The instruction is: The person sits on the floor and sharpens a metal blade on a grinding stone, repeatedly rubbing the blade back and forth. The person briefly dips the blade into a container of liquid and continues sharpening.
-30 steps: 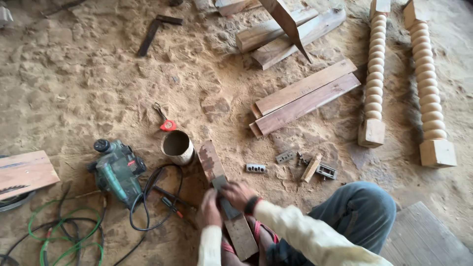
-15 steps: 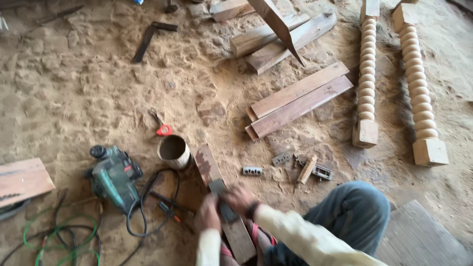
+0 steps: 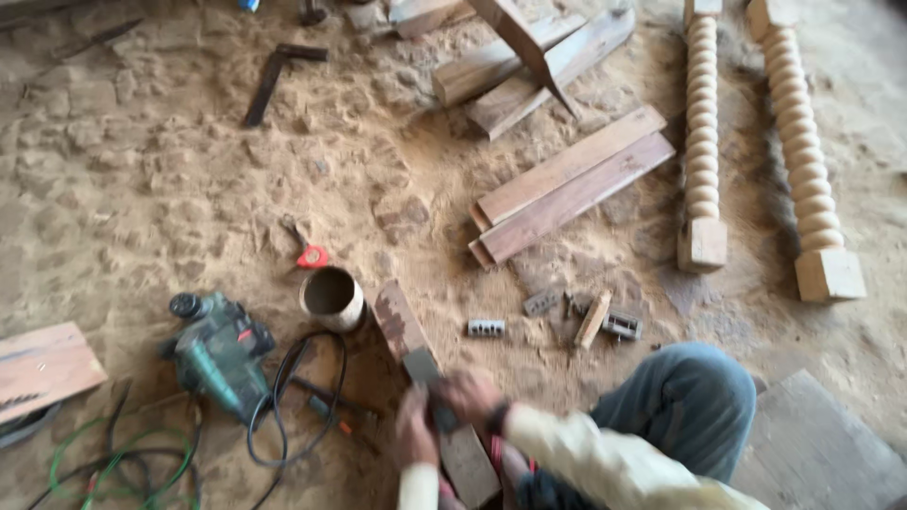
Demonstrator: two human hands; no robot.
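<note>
The tin cup (image 3: 332, 297) stands between the power tool (image 3: 219, 354) (left) and the wooden strip (image 3: 430, 389).

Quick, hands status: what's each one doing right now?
Left hand: resting on the wooden board; grip cannot be told, blurred.
Right hand: closed on a dark grey block, pressed onto the board.
</note>
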